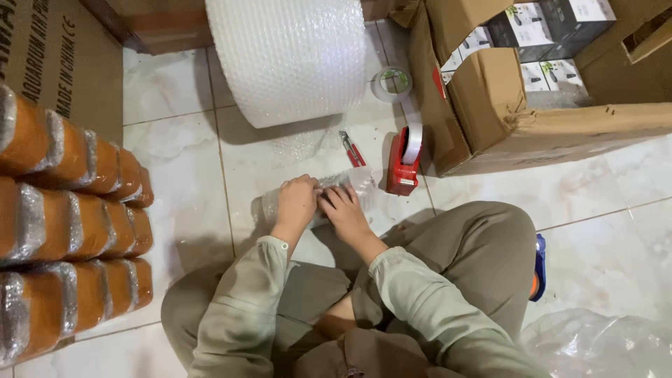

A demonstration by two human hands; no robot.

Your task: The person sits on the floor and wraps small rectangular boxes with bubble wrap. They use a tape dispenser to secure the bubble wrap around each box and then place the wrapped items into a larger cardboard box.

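A small package wrapped in bubble wrap (353, 183) lies on the tiled floor in front of my crossed legs. My left hand (297, 199) presses down on its left part, fingers curled over it. My right hand (343, 208) rests on its middle, fingers spread along the wrap. Both hands touch each other over the package. Most of the package is hidden under them.
A big roll of bubble wrap (288, 56) stands ahead. A red tape dispenser (404, 159), a red-handled cutter (352, 148) and a clear tape roll (391, 83) lie nearby. Stacked orange wrapped packages (66, 224) fill the left; open cardboard boxes (490, 105) stand right.
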